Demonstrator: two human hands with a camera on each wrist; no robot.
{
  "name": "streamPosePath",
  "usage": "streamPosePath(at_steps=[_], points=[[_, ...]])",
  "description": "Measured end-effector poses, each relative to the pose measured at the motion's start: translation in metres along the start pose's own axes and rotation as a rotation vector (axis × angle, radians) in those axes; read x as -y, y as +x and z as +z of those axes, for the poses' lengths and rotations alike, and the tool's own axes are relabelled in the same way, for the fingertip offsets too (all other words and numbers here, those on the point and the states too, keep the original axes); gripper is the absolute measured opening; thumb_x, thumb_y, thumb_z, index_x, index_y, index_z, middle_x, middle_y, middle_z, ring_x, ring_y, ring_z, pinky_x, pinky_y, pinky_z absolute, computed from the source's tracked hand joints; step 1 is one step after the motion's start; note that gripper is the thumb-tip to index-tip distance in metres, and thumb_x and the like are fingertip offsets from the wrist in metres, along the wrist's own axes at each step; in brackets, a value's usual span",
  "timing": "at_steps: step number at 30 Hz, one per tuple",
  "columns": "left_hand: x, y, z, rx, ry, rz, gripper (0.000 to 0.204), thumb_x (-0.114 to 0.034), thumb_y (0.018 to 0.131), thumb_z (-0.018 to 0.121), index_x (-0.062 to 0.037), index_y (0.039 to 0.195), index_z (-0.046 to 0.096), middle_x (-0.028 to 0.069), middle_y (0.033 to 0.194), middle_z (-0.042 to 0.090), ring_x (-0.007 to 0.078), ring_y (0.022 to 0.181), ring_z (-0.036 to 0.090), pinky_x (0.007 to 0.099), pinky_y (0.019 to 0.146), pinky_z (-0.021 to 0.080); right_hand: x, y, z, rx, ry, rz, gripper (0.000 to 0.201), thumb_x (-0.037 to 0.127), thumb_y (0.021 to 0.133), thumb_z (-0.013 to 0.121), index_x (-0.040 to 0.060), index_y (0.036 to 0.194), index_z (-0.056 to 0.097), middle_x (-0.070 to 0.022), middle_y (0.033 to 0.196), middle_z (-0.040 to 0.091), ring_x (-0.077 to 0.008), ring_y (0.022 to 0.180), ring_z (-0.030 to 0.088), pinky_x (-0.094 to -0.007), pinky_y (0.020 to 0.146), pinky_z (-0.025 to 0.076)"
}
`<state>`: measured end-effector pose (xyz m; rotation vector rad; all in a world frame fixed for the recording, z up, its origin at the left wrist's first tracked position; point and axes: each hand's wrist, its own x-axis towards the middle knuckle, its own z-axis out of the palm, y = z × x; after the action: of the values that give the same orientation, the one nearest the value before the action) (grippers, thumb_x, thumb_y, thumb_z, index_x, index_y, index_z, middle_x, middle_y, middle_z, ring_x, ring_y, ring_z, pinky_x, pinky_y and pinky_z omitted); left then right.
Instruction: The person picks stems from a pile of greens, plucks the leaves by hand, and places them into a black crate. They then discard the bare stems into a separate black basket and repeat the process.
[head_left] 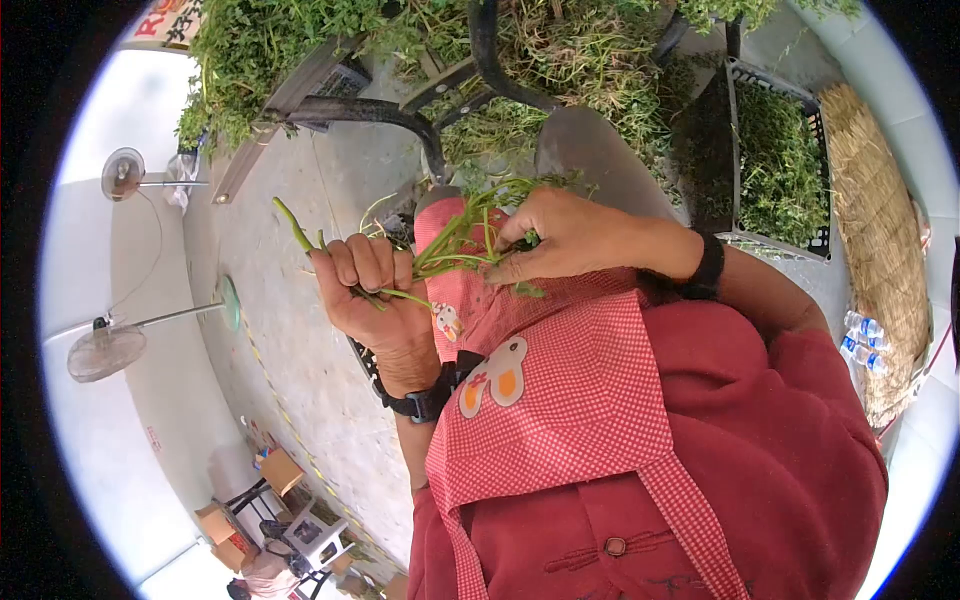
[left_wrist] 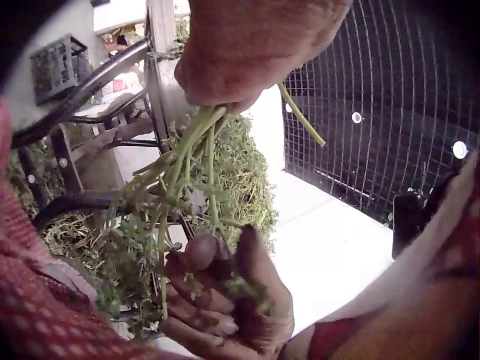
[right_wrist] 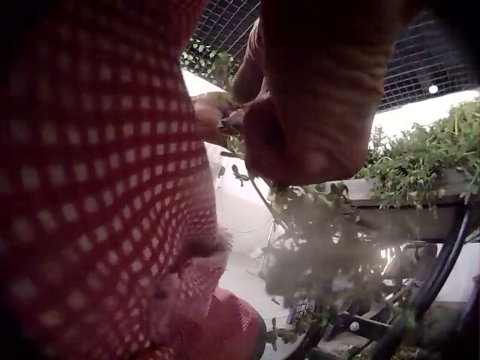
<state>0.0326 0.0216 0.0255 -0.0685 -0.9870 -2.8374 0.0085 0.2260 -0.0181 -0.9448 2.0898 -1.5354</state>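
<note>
Gripping a small bundle of green stems [head_left: 455, 250] just above the red checked apron [head_left: 560, 390], the left hand [head_left: 372, 290] is curled into a fist around the bare lower ends, with one stem end poking out past the knuckles. The right hand [head_left: 565, 238] sits just beside it at the leafy end, thumb and fingers pinched on the tips. The bundle's long axis runs from left fist across to right fingers, so the right hand is the nearer to the leaves and the left to the cut ends. The left wrist view confirms this: fist above, stems [left_wrist: 184, 157] hanging down toward the other hand's curled fingers [left_wrist: 225, 300]. Count: one bundle, roughly half a dozen stems, exact number not readable; two hands, a dark wristband on each. Beyond them is a loose heap of greens [head_left: 580, 50] around dark metal frame bars, then one black crate [head_left: 735, 130] filled with more greens. Two water bottles [head_left: 862, 340] lie off to one side, with two pedestal fans [head_left: 105, 350] farthest off.
</note>
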Motion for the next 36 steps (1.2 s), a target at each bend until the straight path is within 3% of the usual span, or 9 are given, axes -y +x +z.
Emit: streamPosePath(at_steps=[6,9,11,12,14,17,22,28,36], points=[[0.005,-0.001,-0.001,-0.01,-0.05,-0.052,0.04,-0.03,0.097,0.035,-0.0138,0.061,0.031,-0.0037,0.052,0.022,0.008,0.044,0.015,0.0246,0.038,0.014,-0.005,0.002,-0.004,-0.123,-0.088,0.084,0.026,0.029,0.08,0.061,0.0032,0.081,0.067,-0.0065,0.056,0.055,-0.0102,0.045,0.044,-0.0288,0.043,0.033],[0.006,-0.001,0.002,0.002,-0.039,-0.05,0.04,-0.03,0.097,0.035,-0.0138,0.061,0.031,-0.0039,0.051,0.022,0.0082,0.044,0.015,0.0248,0.038,0.014,-0.021,-0.006,-0.028,-0.371,0.208,0.299,0.024,0.022,0.084,0.054,0.0038,0.094,0.065,-0.0008,0.058,0.055,-0.008,0.044,0.043,-0.0245,0.041,0.032],[-0.004,0.002,-0.003,-0.016,-0.049,-0.048,0.04,-0.03,0.097,0.036,-0.0137,0.06,0.031,-0.0042,0.051,0.022,0.0081,0.044,0.015,0.0249,0.037,0.014,-0.057,-0.016,-0.059,-0.253,1.256,0.119,0.022,0.019,0.083,0.051,0.001,0.089,0.061,-0.0046,0.061,0.053,-0.0108,0.05,0.046,-0.0237,0.038,0.03],[-0.006,0.003,-0.004,-0.059,-0.041,-0.025,0.04,-0.03,0.097,0.035,-0.0136,0.06,0.031,-0.0042,0.051,0.023,0.0081,0.044,0.015,0.0247,0.037,0.013,-0.047,-0.02,-0.063,-0.251,1.255,0.119,0.022,0.019,0.083,0.051,0.001,0.089,0.061,-0.0046,0.061,0.053,-0.0108,0.05,0.046,-0.0237,0.038,0.03],[-0.008,0.004,-0.006,-0.1,-0.029,-0.007,0.04,-0.029,0.097,0.035,-0.0135,0.06,0.031,-0.0042,0.052,0.023,0.008,0.044,0.015,0.0246,0.037,0.013,-0.014,-0.031,-0.069,-0.438,0.427,-0.009,0.02,0.007,0.087,0.047,-0.0015,0.102,0.057,-0.0017,0.072,0.054,-0.0041,0.05,0.042,-0.0177,0.04,0.03],[-0.007,0.009,-0.011,-0.161,-0.042,0.026,0.039,-0.028,0.097,0.036,-0.0137,0.06,0.031,-0.004,0.052,0.024,0.0078,0.044,0.016,0.0243,0.037,0.013,-0.004,-0.032,-0.066,-0.29,0.892,0.212,0.016,0.006,0.087,0.049,-0.0011,0.099,0.058,-0.0029,0.077,0.052,-0.0031,0.052,0.042,-0.0168,0.04,0.03],[-0.014,0.007,-0.008,-0.152,-0.036,0.044,0.039,-0.027,0.096,0.036,-0.0141,0.059,0.03,-0.0039,0.051,0.024,0.0076,0.044,0.016,0.0241,0.037,0.012,-0.003,-0.03,-0.058,-0.329,0.557,0.217,0.025,0.022,0.087,0.055,0.0033,0.102,0.062,0.0009,0.06,0.047,-0.0022,0.048,0.038,-0.0173,0.04,0.024],[-0.016,0.006,-0.01,0.151,-0.122,-0.038,0.04,-0.027,0.096,0.036,-0.0143,0.059,0.03,-0.0036,0.051,0.025,0.0076,0.043,0.016,0.0244,0.037,0.012,-0.026,-0.019,-0.062,-0.413,0.088,0.082,0.03,0.029,0.084,0.061,0.0012,0.095,0.066,0.0001,0.064,0.055,-0.0079,0.055,0.045,-0.0251,0.05,0.038],[-0.011,0.002,0.0,0.137,-0.15,-0.054,0.04,-0.027,0.097,0.037,-0.0138,0.059,0.031,-0.0036,0.051,0.025,0.0076,0.042,0.015,0.0245,0.038,0.013,-0.032,-0.011,-0.048,-0.536,-0.154,0.017,0.035,0.037,0.078,0.064,0.0032,0.087,0.066,-0.0177,0.067,0.059,-0.0241,0.059,0.057,-0.0349,0.059,0.045]])
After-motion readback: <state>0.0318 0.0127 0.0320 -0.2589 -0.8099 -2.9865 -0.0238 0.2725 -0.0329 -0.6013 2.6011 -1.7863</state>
